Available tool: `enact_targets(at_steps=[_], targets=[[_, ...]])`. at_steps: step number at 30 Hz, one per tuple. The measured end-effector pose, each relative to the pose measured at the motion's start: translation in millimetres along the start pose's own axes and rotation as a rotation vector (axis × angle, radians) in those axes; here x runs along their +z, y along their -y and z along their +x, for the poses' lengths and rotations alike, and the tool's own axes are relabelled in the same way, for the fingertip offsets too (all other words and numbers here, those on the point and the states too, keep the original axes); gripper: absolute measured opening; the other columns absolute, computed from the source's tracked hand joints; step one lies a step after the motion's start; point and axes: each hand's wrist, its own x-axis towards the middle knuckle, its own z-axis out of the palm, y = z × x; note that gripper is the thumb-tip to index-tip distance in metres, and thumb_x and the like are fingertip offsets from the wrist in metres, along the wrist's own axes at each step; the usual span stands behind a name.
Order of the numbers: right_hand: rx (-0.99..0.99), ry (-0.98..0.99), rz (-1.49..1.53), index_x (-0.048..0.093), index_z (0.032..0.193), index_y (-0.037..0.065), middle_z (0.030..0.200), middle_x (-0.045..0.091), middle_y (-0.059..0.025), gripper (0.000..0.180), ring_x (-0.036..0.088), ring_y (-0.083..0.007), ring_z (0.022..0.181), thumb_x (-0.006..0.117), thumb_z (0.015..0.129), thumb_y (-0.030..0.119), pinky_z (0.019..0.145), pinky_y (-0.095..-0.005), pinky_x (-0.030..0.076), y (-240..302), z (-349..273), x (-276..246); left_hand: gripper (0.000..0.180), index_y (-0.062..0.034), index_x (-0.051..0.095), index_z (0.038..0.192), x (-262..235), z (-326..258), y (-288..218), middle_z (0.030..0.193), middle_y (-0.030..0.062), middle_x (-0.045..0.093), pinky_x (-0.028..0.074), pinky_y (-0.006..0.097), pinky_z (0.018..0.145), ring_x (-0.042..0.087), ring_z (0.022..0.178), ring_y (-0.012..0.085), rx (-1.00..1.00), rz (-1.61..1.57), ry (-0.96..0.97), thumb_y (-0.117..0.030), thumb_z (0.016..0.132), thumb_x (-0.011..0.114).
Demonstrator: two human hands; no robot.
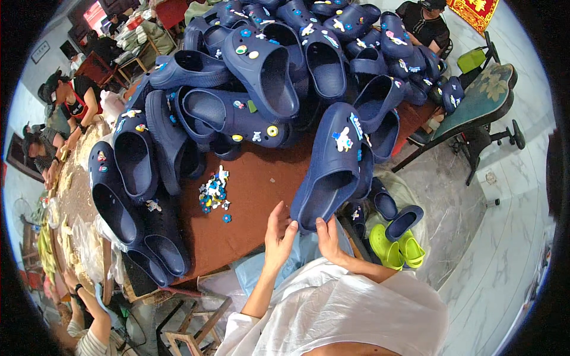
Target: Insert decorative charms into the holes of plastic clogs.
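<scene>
My left hand [278, 233] and my right hand [328, 237] meet at the heel end of a navy blue clog [332, 169] that has a white figure charm and a blue charm on its upper. The clog lies toe-away on the brown table [255, 196], leaning against the pile. My right hand's fingers touch the heel rim; my left hand's fingers are spread just beside it. A small heap of colourful shoe charms [214, 193] lies on the table to the left of my hands.
A large pile of navy clogs [267, 65] covers the far table. More navy clogs [127, 196] lie at the left. Green clogs [395, 244] and navy ones sit on the floor at right, near a chair [481, 101]. Other people work at the left and back.
</scene>
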Motion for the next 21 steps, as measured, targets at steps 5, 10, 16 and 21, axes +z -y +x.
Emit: enact_targets(at_steps=[5, 10, 16, 21], targets=[[-0.024, 0.026, -0.056, 0.030, 0.138, -0.001, 0.126, 0.046, -0.0134, 0.046, 0.046, -0.0206, 0.114, 0.044, 0.098, 0.016, 0.101, -0.0342, 0.037, 4, -3, -3, 0.059, -0.0031, 0.032, 0.146, 9, 11, -20, 0.137, 0.0142, 0.048, 0.049, 0.025, 0.079, 0.053, 0.111, 0.0149, -0.233, -0.138, 0.104, -0.015, 0.095, 0.058], [0.000, 0.045, 0.065, 0.034, 0.127, -0.001, 0.119, 0.049, -0.0125, 0.039, 0.050, -0.0165, 0.107, 0.052, 0.097, 0.016, 0.092, -0.0310, 0.043, 23, -6, -6, 0.055, 0.0030, 0.033, 0.144, 14, 10, 13, 0.136, 0.0146, 0.049, 0.042, 0.030, 0.098, 0.050, 0.121, 0.0184, -0.029, -0.135, 0.046, -0.009, 0.094, 0.053], [0.013, 0.029, 0.121, 0.036, 0.122, -0.001, 0.117, 0.051, -0.0142, 0.039, 0.053, -0.0154, 0.103, 0.059, 0.095, 0.015, 0.088, -0.0305, 0.046, 19, -1, -12, 0.043, -0.0007, 0.043, 0.137, 18, 22, 24, 0.105, 0.0051, 0.061, 0.049, 0.021, 0.067, 0.060, 0.085, 0.0094, -0.126, -0.095, 0.044, -0.019, 0.098, 0.048], [-0.009, 0.000, 0.247, 0.035, 0.127, -0.001, 0.113, 0.055, -0.0126, 0.043, 0.058, -0.0157, 0.094, 0.060, 0.094, 0.009, 0.077, -0.0281, 0.051, 35, 28, -10, 0.032, -0.0051, 0.051, 0.121, 35, 51, 8, 0.087, 0.0052, 0.062, 0.046, 0.025, 0.047, 0.058, 0.062, 0.0098, -0.304, -0.243, 0.076, -0.029, 0.101, 0.042]])
